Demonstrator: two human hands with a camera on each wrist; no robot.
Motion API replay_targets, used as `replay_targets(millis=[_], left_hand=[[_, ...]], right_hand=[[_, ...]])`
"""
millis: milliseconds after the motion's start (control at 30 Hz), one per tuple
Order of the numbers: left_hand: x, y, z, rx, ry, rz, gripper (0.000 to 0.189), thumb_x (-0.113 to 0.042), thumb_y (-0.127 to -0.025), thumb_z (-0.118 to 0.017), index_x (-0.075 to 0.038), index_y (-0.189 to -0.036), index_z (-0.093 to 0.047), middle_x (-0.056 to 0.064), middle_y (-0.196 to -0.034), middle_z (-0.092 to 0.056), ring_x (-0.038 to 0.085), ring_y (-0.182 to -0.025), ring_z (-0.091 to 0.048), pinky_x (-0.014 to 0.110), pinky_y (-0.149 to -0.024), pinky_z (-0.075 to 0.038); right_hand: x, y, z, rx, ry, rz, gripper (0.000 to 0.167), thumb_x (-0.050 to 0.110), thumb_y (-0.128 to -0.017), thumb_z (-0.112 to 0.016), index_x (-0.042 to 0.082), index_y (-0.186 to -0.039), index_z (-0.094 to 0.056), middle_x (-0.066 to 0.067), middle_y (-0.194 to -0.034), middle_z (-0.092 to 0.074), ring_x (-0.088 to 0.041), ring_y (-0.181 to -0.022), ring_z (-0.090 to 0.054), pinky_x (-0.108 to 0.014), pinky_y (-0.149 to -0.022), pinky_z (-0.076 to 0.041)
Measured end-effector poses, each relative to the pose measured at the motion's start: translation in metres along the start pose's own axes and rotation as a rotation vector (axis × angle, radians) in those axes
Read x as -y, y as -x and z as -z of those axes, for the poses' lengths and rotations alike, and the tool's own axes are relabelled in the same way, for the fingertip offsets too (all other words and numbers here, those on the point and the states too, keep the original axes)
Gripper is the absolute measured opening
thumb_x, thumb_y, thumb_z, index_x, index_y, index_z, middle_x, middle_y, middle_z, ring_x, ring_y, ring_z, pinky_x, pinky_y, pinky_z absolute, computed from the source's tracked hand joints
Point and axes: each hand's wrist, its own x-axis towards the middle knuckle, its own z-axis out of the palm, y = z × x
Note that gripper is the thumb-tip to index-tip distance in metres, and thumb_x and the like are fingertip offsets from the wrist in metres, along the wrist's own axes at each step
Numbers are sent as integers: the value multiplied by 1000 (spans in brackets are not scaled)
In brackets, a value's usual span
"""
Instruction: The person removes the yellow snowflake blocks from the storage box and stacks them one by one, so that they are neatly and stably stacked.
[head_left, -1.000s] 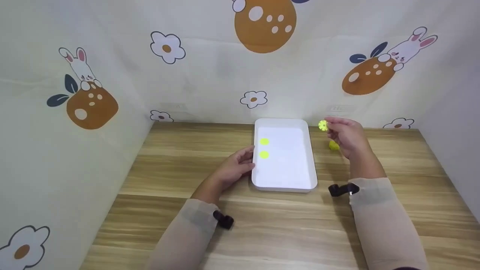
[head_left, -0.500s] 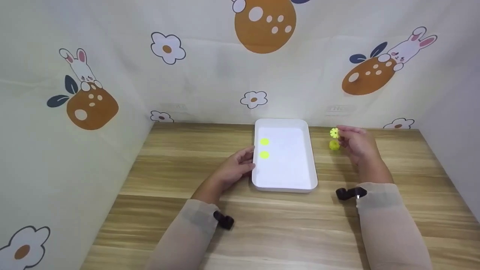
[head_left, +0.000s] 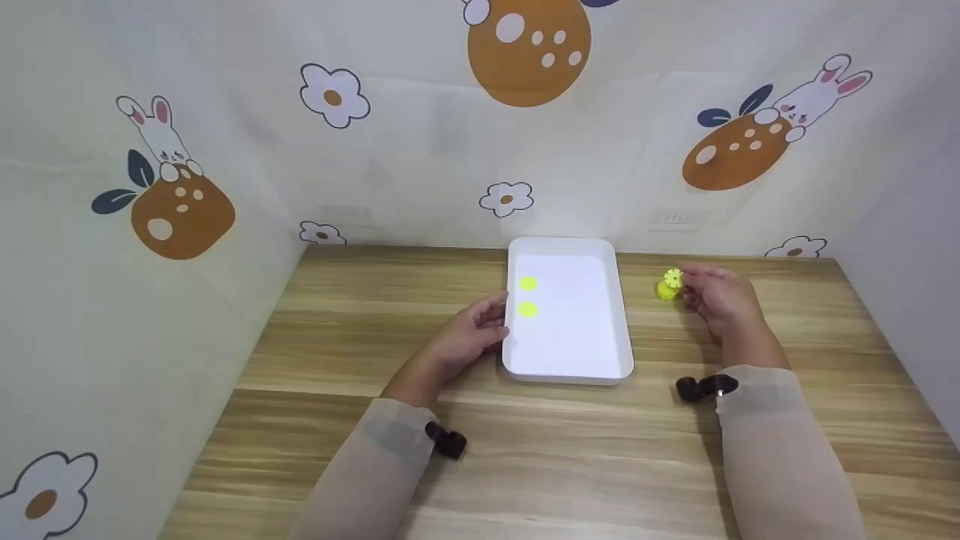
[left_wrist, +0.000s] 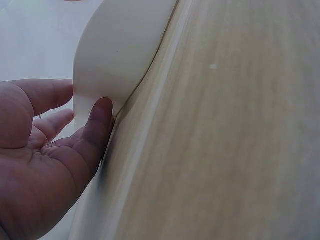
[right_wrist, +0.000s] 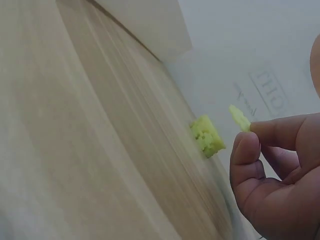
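Note:
My right hand [head_left: 724, 301] pinches a yellow notched disc [head_left: 673, 278] between thumb and index finger. Just below it, a short stack of similar yellow discs [right_wrist: 206, 136] stands on the table, a small gap apart from the held one in the right wrist view. A shallow white tray [head_left: 621, 315] lies left of that hand. Inside it, near the left wall, are two yellow round pieces, a far one [head_left: 528, 283] and a near one [head_left: 527, 309]; their edges are too bright to make out. Fingertips of my left hand [head_left: 469, 331] touch the tray's outer left wall, without gripping it.
The wood-grain table [head_left: 555, 457] ends at a back wall [head_left: 420, 150] covered with a rabbit-and-orange print cloth. Tray and disc stack both stand close to that wall. More cloth covers the left side, and a pale wall [head_left: 900, 195] bounds the right.
My right hand has moved right and down with the disc, from above the tray's right side to just over the stack. The left hand and tray stay put.

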Motion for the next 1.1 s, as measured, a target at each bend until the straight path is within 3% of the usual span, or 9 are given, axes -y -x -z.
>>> replay_targets(millis=[133, 433, 667, 833, 967, 1100], left_hand=[[-1, 0, -1, 0, 3, 9, 69, -1, -106, -60, -9, -168, -33, 19, -169, -43, 35, -156, -46, 47, -125, -46], [-2, 1, -2, -9, -2, 13, 69, 0, -106, -60, -10, -168, -33, 18, -170, -42, 35, -156, -45, 48, -126, -45], [-3, 3, -2, -17, -19, 16, 68, -1, -106, -60, -11, -168, -34, 17, -170, -43, 34, -156, -46, 47, -126, -45], [-3, 2, -2, -16, -23, 17, 68, -2, -106, -60, -11, -168, -34, 17, -169, -44, 34, -156, -46, 47, -127, -44], [-3, 1, -1, -12, -17, 13, 68, -1, -106, -60, -9, -168, -33, 18, -169, -44, 35, -156, -46, 48, -127, -44], [-3, 0, -1, -11, -17, 17, 68, -2, -106, -60, -10, -168, -33, 18, -169, -44, 35, -156, -46, 48, -127, -44]], right_hand=[[-2, -1, 2, -23, 15, -12, 19, 2, -100, -71, 11, -116, -78, 6, -95, -78, -8, -83, -70, -19, -79, -63], [-3, -1, 1, -43, 55, -23, 21, -2, -98, -73, 17, -92, -80, 8, -89, -80, -6, -76, -71, -19, -77, -64], [-3, 0, -1, -47, 55, -21, 23, -5, -97, -73, 16, -90, -79, 8, -88, -80, -7, -76, -73, -20, -78, -65], [-5, -4, 0, -73, 100, -18, 17, -3, -96, -75, 8, -109, -79, 9, -84, -79, -5, -73, -72, -18, -74, -64], [-7, -6, -1, -97, 157, -18, 36, -1, -96, -76, -1, -131, -71, 10, -82, -78, -5, -72, -71, -18, -73, -64], [-8, -7, -2, -112, 188, -11, 43, 0, -96, -76, -5, -138, -65, 10, -81, -77, -4, -73, -71, -18, -74, -64]])
